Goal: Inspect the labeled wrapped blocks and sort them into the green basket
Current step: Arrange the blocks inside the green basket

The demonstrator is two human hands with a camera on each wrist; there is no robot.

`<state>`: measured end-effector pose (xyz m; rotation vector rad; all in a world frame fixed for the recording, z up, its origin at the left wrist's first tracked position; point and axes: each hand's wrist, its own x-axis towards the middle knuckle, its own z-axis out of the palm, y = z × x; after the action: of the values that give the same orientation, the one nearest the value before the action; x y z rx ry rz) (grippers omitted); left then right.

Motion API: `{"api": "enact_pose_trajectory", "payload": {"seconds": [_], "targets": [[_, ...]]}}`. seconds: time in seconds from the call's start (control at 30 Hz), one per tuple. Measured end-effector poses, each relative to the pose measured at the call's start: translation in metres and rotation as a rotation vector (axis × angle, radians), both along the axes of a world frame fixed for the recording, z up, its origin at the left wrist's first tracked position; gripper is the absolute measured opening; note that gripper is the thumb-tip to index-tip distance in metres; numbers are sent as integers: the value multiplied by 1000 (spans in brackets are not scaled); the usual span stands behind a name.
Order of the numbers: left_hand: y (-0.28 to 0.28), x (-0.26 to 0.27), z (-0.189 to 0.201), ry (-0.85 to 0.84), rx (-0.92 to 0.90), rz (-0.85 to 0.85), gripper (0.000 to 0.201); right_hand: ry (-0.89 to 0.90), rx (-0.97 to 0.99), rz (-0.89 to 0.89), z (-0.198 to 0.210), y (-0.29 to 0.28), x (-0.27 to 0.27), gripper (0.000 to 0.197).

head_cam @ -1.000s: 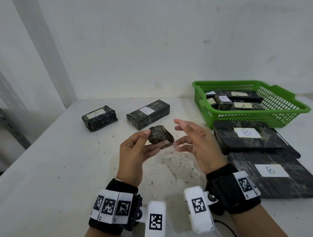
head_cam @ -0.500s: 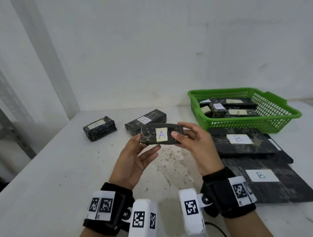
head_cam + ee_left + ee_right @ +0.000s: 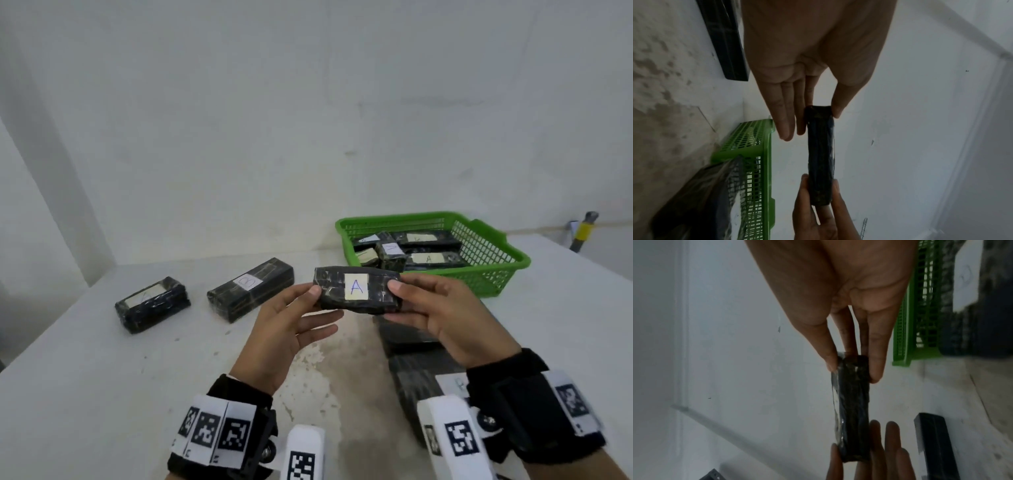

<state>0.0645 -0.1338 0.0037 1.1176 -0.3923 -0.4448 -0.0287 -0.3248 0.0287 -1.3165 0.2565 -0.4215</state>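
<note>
A dark wrapped block with a white label marked A is held level above the table, label facing me. My left hand pinches its left end between thumb and fingers; my right hand pinches its right end. The left wrist view shows the block edge-on between both hands, and so does the right wrist view. The green basket stands behind at the right with several labelled blocks inside. A block marked B and a smaller labelled block lie on the table at the left.
Flat dark wrapped slabs lie on the table under my right hand, in front of the basket. The white wall runs close behind the table. A yellow-banded object stands at the far right edge.
The block has been turned from end-on to label side up toward me. Both hands now hold its ends and have lifted it slightly up and to the right.
</note>
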Motion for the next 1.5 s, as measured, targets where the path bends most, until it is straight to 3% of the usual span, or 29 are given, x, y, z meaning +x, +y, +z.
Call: {"api": "enact_pose_trajectory", "payload": {"seconds": [0.17, 0.3, 0.43, 0.5, 0.6, 0.87, 1.0, 1.5], "targets": [[-43, 22, 1, -30, 75, -4, 44, 153, -22, 19, 30, -56, 8, 26], [-82, 48, -1, -54, 188, 83, 22, 265, -90, -55, 59, -97, 44, 14], [-116, 71, -4, -16, 288, 81, 47, 416, -142, -101, 66, -129, 87, 27], [-130, 80, -7, 26, 306, 40, 52, 488, -178, -127, 62, -139, 106, 26], [-141, 95, -17, 77, 256, -3, 49, 626, -171, -86, 49, -145, 130, 7], [-139, 114, -32, 115, 233, -86, 40, 820, -153, 8, 10, -150, 155, 10], [-139, 116, -35, 139, 211, -90, 42, 921, -272, -1, -3, -154, 160, 14], [-139, 123, -40, 162, 155, -134, 45, 997, -271, -30, -18, -160, 167, 16]]}}
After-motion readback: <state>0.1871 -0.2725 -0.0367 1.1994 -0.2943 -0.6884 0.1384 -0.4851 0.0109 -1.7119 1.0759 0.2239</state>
